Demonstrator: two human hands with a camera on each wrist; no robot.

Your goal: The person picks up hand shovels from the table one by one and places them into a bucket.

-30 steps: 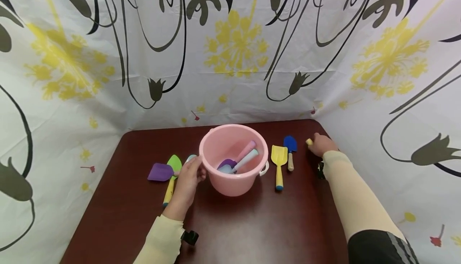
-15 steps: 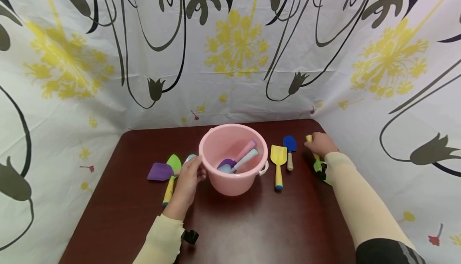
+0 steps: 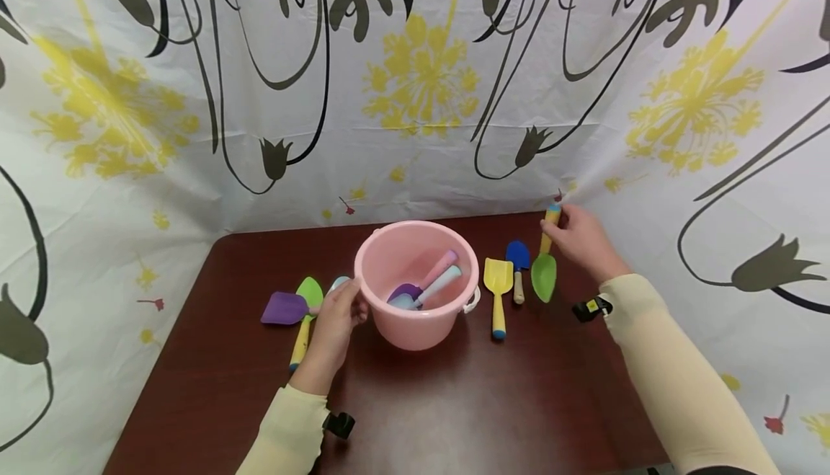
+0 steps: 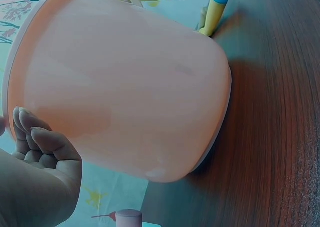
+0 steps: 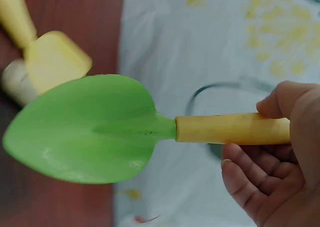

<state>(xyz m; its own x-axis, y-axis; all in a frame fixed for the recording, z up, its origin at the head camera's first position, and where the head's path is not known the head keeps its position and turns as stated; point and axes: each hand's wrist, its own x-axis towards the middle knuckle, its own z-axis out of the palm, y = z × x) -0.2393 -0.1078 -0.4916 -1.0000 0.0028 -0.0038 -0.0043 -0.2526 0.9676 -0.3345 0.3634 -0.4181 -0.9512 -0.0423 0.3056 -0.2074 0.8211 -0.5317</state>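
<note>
A pink bucket point(image 3: 415, 334) stands upright on the dark table, and my left hand point(image 3: 337, 320) holds its rim at the left side, thumb and fingers on either side of it. Inside the bucket lean a pink-handled purple shovel point(image 3: 439, 269) and a light blue shovel point(image 3: 441, 285). My right hand point(image 3: 583, 241) pinches the yellow handle of a green trowel point(image 3: 544, 277), whose blade points down toward the table. In the right wrist view the green blade point(image 5: 90, 132) faces the camera, and the thumb lies along the handle point(image 5: 220, 128).
Right of the bucket lie a yellow shovel point(image 3: 498, 280) and a blue trowel point(image 3: 517, 254). On the left, a purple shovel point(image 3: 285, 308) crosses a second green trowel point(image 3: 310, 291); a light blue piece point(image 3: 340, 282) shows behind my left hand. Patterned cloth point(image 3: 415, 172) borders the table point(image 3: 454, 417).
My right hand has lifted the green trowel from the table's right edge and brought its blade into view, pointing down, beside the blue trowel. My left hand stays on the bucket rim.
</note>
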